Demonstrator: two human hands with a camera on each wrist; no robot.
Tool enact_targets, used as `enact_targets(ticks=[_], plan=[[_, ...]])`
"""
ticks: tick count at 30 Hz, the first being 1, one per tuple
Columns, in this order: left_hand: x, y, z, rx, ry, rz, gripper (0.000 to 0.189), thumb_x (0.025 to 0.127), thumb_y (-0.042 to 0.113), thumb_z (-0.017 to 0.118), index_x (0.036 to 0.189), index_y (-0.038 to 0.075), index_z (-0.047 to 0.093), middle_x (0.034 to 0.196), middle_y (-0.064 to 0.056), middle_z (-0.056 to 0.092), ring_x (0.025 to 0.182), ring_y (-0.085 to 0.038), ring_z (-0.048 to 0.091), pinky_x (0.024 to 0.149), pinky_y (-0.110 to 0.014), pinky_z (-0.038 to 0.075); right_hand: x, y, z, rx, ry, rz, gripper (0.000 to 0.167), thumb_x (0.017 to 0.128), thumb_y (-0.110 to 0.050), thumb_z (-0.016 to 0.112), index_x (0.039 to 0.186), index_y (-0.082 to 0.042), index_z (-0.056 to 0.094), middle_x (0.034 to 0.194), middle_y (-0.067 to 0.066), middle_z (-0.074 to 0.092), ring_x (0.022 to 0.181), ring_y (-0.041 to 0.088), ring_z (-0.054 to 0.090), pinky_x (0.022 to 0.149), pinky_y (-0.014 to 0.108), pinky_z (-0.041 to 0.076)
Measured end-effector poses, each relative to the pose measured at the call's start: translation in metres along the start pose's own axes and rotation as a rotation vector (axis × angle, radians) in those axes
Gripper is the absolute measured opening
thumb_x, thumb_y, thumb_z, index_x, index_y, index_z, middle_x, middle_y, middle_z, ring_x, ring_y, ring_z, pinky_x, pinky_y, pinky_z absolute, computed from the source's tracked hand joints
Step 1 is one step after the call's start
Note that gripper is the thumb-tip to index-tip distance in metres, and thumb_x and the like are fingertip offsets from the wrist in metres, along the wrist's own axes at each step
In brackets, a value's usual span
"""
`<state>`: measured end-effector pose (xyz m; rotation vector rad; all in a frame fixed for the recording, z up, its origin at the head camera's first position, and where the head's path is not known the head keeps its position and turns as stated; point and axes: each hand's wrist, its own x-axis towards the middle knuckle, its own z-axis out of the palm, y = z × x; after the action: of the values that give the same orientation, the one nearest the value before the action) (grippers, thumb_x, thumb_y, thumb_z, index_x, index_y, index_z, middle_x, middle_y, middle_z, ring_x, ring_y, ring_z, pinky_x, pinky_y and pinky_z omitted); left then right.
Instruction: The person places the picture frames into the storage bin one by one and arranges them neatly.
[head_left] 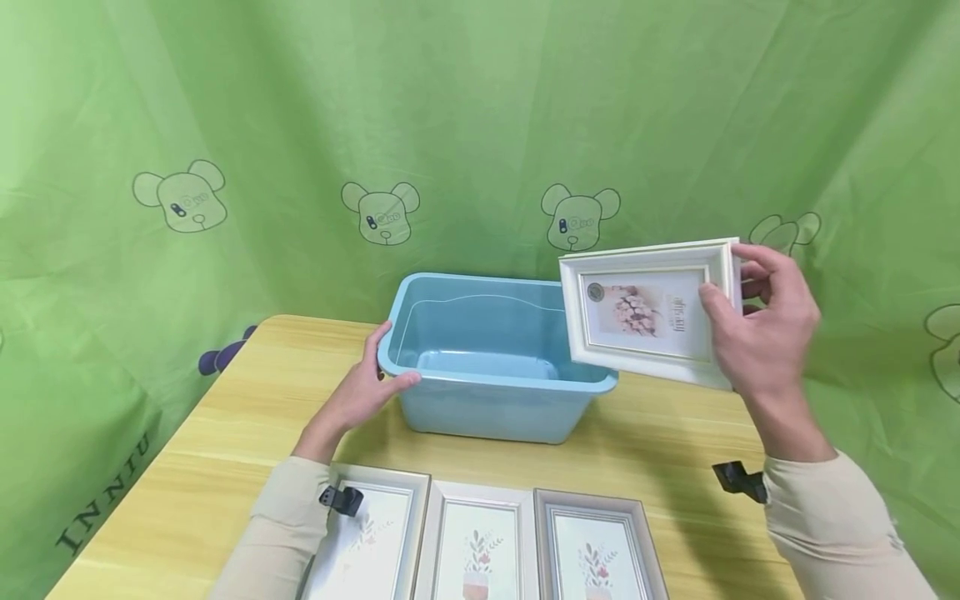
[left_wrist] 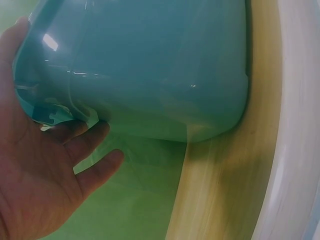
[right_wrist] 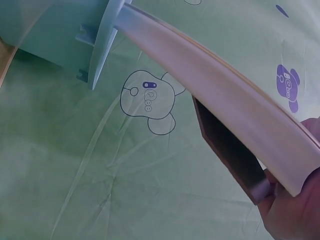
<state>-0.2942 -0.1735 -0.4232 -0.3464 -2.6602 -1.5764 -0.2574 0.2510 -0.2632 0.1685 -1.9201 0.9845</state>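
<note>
Although the green cloth (head_left: 480,125) is caught by every view, its hang behind the bench (head_left: 247,417) is shown broadly only from the head. There, too, the inside of the blue tub (head_left: 487,414) and the three frames (head_left: 480,546) laid in a row before it are seen; the outside of the tub's end is revealed from the left wrist. From the right wrist, the held frame (head_left: 648,317) is seen edge-on, with a dark flat piece (right_wrist: 230,152) behind it.

The cloth is creased and printed with bear outlines (head_left: 386,217); the bench is surfaced in streaked yellow wood grain; the tub is glossy, with rounded corners. Flower pictures are enclosed by the frames' ridged, pale borders.

The tub's near-left corner is held by the left grip (head_left: 360,396), the thumb being laid over the rim (head_left: 495,382). At the tub's right end the held frame is raised, tilted; whether the rim is touched cannot be told. Its right side is pinched by the right grip (head_left: 768,321), thumb in front, fingers behind.
</note>
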Motion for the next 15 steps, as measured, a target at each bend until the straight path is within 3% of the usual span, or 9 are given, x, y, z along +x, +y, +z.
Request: enact_targets(ticks=[15], plan=[[-0.001,0.001,-0.001,0.011,0.000,-0.013,0.103,0.081,0.056,0.070,0.154,0.035,0.001,0.150,-0.025,0.039,0.138,-0.037,0.041,0.113,-0.057,0.035,0.002,-0.007,0.019,-0.111,-0.076,0.132,0.046,0.084,-0.005,0.065,0.128,-0.019,0.059,0.095,-0.023,0.047,0.080,-0.002,0.051,0.063,0.003,0.046]])
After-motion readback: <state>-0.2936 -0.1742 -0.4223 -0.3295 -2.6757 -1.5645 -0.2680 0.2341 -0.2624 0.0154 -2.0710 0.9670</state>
